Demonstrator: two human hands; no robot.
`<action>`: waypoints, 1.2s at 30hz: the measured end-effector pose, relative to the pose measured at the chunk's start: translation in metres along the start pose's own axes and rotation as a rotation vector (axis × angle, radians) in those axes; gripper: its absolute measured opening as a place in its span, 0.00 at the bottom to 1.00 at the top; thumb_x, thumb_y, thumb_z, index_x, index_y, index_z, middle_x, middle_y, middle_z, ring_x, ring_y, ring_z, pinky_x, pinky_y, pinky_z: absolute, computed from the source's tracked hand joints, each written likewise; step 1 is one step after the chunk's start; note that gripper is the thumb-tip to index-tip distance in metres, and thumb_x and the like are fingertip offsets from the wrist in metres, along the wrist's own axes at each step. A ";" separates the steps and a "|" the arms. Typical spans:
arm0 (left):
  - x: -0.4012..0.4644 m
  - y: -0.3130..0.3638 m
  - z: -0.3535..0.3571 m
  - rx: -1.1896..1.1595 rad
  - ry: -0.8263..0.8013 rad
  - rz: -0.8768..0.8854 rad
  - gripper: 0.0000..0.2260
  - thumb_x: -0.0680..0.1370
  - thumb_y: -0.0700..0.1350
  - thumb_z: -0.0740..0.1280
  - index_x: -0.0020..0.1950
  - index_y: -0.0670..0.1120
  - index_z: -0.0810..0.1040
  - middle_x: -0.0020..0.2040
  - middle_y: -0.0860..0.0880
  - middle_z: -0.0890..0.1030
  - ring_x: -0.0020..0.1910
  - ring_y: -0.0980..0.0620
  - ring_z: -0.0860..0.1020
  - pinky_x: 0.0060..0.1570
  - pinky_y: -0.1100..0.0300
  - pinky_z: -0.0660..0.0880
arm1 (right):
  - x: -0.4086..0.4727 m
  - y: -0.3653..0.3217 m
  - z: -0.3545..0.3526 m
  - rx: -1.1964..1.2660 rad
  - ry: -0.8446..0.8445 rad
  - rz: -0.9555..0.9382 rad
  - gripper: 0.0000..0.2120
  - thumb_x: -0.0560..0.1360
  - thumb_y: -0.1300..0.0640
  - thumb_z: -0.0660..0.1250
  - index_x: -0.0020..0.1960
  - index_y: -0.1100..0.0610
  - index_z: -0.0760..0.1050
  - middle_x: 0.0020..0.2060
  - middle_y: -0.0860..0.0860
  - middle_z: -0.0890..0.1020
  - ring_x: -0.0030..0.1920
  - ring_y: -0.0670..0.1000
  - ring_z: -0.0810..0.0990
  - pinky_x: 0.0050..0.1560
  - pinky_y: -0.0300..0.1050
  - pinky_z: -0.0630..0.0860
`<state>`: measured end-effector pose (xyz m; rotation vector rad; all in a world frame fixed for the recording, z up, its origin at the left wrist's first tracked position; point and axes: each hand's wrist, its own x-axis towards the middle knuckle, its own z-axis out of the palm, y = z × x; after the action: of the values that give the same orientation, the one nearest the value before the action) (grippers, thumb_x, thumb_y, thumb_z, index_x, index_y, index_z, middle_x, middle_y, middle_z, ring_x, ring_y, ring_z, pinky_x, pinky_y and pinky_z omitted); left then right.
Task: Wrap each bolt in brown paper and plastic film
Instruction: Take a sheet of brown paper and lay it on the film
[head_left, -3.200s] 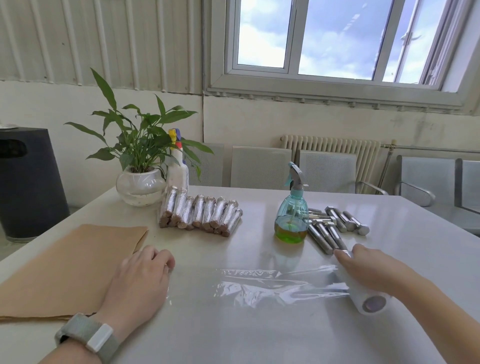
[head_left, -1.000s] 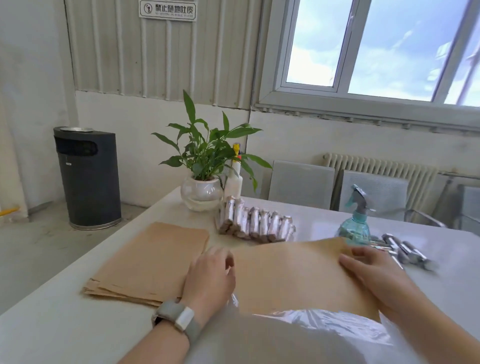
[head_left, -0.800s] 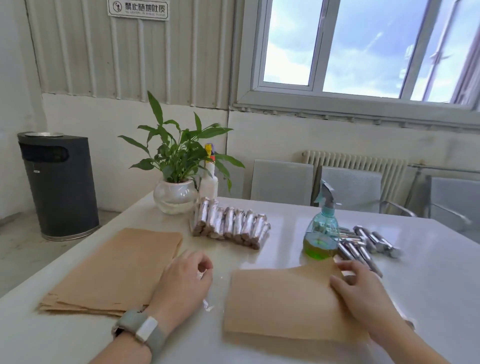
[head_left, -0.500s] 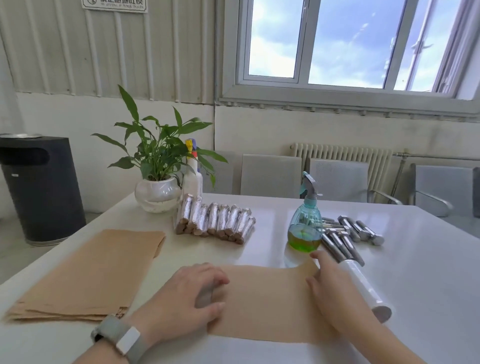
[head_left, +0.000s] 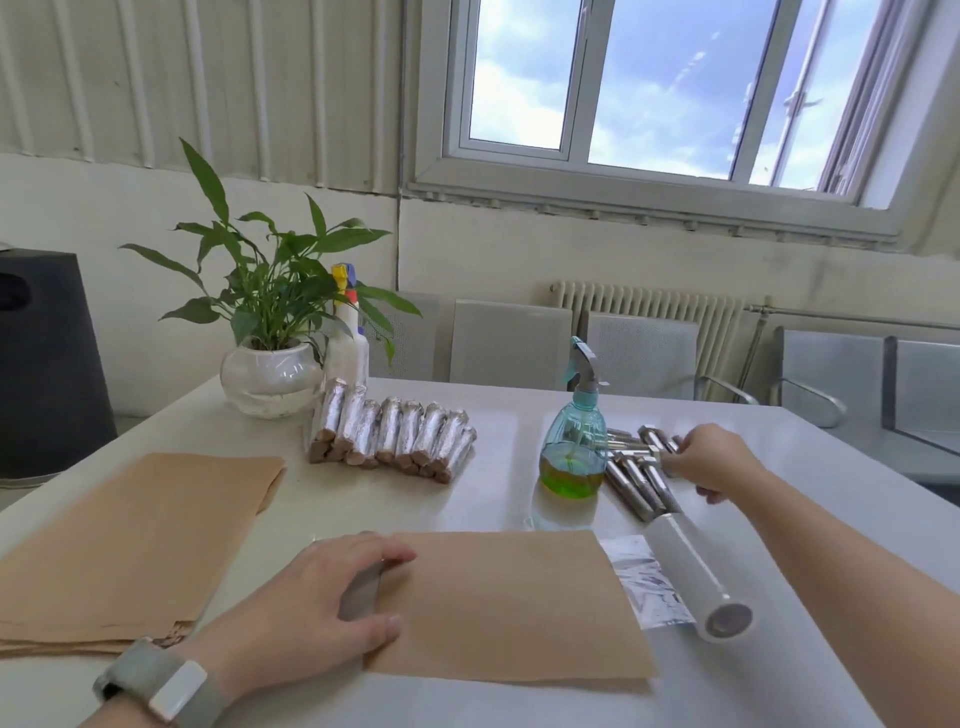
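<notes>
Flat brown paper sheet (head_left: 509, 603) beside film roll (head_left: 696, 577); bare steel bolts (head_left: 636, 480) beyond.

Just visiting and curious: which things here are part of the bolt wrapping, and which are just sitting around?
For the job: bare bolts, paper sheet, paper stack, film roll, wrapped bolts.
Lying about: potted plant, green spray bottle, white bottle, bin, chairs.

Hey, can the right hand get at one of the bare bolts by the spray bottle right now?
Probably yes: the right hand is already on the bare bolts, right of the spray bottle.
</notes>
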<state>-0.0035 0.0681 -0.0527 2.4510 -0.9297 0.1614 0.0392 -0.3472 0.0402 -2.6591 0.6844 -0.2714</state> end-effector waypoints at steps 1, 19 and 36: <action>0.001 0.000 0.000 0.001 -0.002 0.005 0.21 0.74 0.59 0.69 0.64 0.66 0.68 0.63 0.71 0.69 0.64 0.75 0.63 0.64 0.77 0.55 | 0.004 0.003 0.005 -0.010 -0.042 0.023 0.09 0.75 0.59 0.67 0.42 0.65 0.74 0.30 0.57 0.77 0.28 0.55 0.76 0.28 0.44 0.78; 0.000 -0.003 0.001 -0.055 -0.033 -0.086 0.28 0.72 0.62 0.68 0.70 0.68 0.61 0.67 0.72 0.65 0.68 0.72 0.60 0.68 0.72 0.55 | 0.024 0.003 0.032 -0.342 -0.104 0.001 0.10 0.73 0.56 0.67 0.40 0.57 0.68 0.47 0.50 0.69 0.44 0.54 0.73 0.43 0.46 0.75; 0.002 0.002 0.003 0.010 -0.070 -0.118 0.37 0.73 0.64 0.67 0.76 0.64 0.51 0.71 0.71 0.59 0.72 0.68 0.53 0.73 0.68 0.43 | -0.138 -0.086 0.055 -0.244 -0.300 -0.888 0.09 0.77 0.53 0.65 0.58 0.47 0.75 0.50 0.44 0.75 0.50 0.47 0.73 0.49 0.43 0.71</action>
<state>-0.0036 0.0639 -0.0541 2.5271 -0.8114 0.0399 -0.0285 -0.1916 0.0130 -2.9750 -0.6217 -0.0048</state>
